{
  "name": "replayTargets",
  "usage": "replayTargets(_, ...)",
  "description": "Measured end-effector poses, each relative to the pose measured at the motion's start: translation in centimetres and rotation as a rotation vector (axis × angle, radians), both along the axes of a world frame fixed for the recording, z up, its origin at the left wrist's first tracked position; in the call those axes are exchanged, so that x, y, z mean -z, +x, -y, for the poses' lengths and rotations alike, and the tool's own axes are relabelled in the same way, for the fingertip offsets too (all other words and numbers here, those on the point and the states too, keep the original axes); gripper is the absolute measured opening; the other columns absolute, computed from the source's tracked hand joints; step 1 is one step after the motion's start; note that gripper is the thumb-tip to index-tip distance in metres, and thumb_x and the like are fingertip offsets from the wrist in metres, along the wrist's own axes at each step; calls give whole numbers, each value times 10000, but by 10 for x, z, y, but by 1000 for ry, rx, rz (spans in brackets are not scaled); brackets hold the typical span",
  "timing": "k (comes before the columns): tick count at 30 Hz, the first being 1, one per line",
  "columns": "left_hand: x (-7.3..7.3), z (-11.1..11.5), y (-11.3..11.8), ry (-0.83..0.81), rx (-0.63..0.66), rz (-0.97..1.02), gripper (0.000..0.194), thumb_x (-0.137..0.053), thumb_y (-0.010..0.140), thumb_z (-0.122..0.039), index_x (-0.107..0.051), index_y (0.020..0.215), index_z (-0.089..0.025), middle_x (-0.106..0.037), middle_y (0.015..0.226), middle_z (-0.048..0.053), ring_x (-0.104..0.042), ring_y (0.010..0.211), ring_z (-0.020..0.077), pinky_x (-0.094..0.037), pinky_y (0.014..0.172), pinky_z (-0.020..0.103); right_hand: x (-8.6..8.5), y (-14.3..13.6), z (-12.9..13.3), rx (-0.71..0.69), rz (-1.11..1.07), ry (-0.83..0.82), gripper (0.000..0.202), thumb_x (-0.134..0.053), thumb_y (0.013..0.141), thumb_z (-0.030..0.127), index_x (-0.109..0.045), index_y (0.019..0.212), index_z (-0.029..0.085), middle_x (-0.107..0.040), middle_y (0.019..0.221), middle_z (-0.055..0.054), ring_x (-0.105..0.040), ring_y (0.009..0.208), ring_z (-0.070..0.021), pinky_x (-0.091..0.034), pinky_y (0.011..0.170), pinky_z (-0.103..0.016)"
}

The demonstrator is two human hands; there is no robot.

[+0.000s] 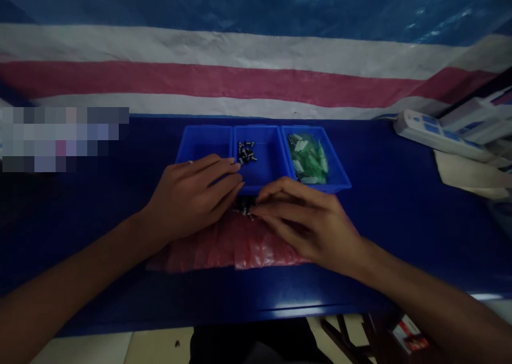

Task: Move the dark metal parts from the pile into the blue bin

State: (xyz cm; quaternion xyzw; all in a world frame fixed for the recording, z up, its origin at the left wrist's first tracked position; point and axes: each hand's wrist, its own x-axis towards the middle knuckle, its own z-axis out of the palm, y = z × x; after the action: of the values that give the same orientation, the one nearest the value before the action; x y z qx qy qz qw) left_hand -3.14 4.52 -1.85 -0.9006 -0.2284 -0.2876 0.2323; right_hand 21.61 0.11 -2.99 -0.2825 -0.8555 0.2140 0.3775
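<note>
And here at the blue worktop [384, 204], both hands are in close! The right hand [312, 217] has its fingers bent inward, thumb and fingertips drawn together right at a small dark cluster of screws [245, 208]; it touches the cluster's right side, though whether a screw is pinched there, I cannot tell. Across from it, the left hand [192, 196] is palm down, fingers stretched forward and gently bent, tips by the near left corner of the middle bin [262, 175]. Its underside is hidden, so no telling whether it grips anything.

Now those screws: black, with bright glints, bunched at the far edge of the crinkled, translucent red plastic bags [244, 252], just in front of the middle bin and between the hands. More dark screws [246, 152] are heaped inside that bin, toward its left wall. Right bin [344, 184]: green plastic packets [314, 161], pale pieces showing among them. Left bin [206, 139]: partly covered by the left hand.
</note>
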Motion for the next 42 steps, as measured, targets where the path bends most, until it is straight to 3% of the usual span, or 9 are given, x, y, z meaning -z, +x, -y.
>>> replayTargets(3,5,3,-6,-20,5,-2,127,-676,995,-149,-698,1121,-155,-799,1196,88,-795,1072,252,-697,847,356,-5,0,-1,-65,-208,-315,188,-715,987,129,-776,1160,170,-747,1177,-91,-756,929,-145,-642,784,-249)
replayTargets(7,8,8,-10,-57,0,-15,177,-678,1007,-158,-690,1183,-141,-778,1261,107,-769,1159,259,-681,938,368,-8,-1,1,-153,-456,-904,139,-818,933,241,-752,1029,165,-719,711,30,-676,517,-92,-560,496,-168)
replayTargets(10,8,10,-9,-85,6,-13,185,-674,1013,-154,-697,1196,-138,-774,1273,105,-758,1185,254,-672,973,370,-12,-1,3,-101,-527,-1089,219,-832,934,352,-739,901,156,-736,658,0,-690,464,-126,-514,394,-161)
replayTargets(15,5,9,-10,-75,13,-6,161,-685,1018,-163,-706,1174,-130,-774,1256,122,-770,1138,247,-681,954,371,-17,6,2,54,-599,-793,224,-716,1023,322,-751,1236,263,-824,895,-37,-794,654,-197,-622,473,-255)
replayTargets(20,8,9,-9,-144,10,-22,205,-671,1028,-180,-700,1218,-110,-739,1323,162,-719,1256,303,-680,987,425,-6,9,1,41,174,168,247,-572,1041,80,-774,1151,169,-813,997,-70,-783,828,-194,-647,694,-295)
replayTargets(23,11,9,-9,-177,17,-20,196,-650,1037,-162,-694,1219,-104,-718,1366,170,-627,1394,310,-636,1091,442,1,4,0,-47,541,454,269,-553,980,-8,-750,1131,96,-770,1130,-149,-754,924,-248,-641,716,-344)
replayTargets(30,10,11,-12,-188,25,-40,237,-614,1052,-135,-659,1283,-104,-699,1401,177,-634,1384,265,-611,1130,406,0,-5,-5,-63,620,539,213,-542,969,-14,-708,972,120,-707,926,-99,-661,743,-214,-549,616,-322)
replayTargets(37,12,9,-12,-201,28,-24,243,-627,1042,-124,-667,1281,-115,-705,1398,159,-643,1376,260,-617,1126,406,6,7,-3,-75,462,459,226,-533,1042,41,-748,1110,59,-753,1109,-151,-709,969,-253,-625,795,-363)
replayTargets(42,11,9,-12,-189,43,-16,246,-643,1030,-121,-677,1274,-108,-711,1384,165,-672,1338,281,-653,1073,438,3,7,-2,-28,464,517,239,-537,1047,38,-769,1032,92,-775,1023,-112,-723,874,-237,-614,727,-357)
